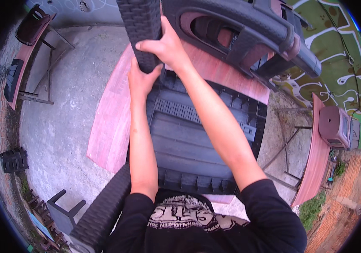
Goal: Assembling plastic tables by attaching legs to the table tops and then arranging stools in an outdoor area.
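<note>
A dark plastic chair with a woven pattern lies upside down on a reddish wooden table [110, 126], its ribbed underside [197, 139] facing up. One chair leg [142, 29] rises toward the top edge. My left hand [140, 80] presses against that leg from below and behind. My right hand [163, 44] wraps around the same leg higher up, thumb across its front. A second woven leg [104, 206] runs down to the lower left beside my body.
Another dark chair [248, 38] lies overturned at the table's far side. More tables with chairs stand at far left [22, 63] and right [319, 156]. A grey stool [64, 211] and a stack of black parts [14, 159] sit on the concrete floor. A painted wall runs along the right.
</note>
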`<state>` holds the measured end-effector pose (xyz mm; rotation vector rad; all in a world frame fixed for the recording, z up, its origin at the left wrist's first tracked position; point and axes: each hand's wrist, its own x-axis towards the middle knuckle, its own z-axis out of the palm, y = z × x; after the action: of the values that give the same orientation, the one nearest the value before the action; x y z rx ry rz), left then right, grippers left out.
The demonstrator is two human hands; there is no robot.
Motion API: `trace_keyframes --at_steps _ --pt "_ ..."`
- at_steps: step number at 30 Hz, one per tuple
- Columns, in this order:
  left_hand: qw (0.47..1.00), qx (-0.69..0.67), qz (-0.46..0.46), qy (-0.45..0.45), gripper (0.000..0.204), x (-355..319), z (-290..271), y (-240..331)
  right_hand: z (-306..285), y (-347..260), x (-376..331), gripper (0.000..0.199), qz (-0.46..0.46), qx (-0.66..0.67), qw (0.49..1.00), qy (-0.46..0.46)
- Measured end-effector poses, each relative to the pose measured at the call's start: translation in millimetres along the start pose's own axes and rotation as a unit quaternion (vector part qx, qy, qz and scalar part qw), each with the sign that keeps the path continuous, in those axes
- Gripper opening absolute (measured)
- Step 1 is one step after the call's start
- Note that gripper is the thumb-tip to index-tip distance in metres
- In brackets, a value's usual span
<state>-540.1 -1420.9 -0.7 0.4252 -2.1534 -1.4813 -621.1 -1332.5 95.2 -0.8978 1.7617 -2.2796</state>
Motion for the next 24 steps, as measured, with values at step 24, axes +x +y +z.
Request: trace_keyframes --at_steps 24 --pt "0.909 -0.275 -0.064 -0.306 0.074 -148 98 89 -193 -136 -257 0.086 0.194 -0.229 0.948 0.103"
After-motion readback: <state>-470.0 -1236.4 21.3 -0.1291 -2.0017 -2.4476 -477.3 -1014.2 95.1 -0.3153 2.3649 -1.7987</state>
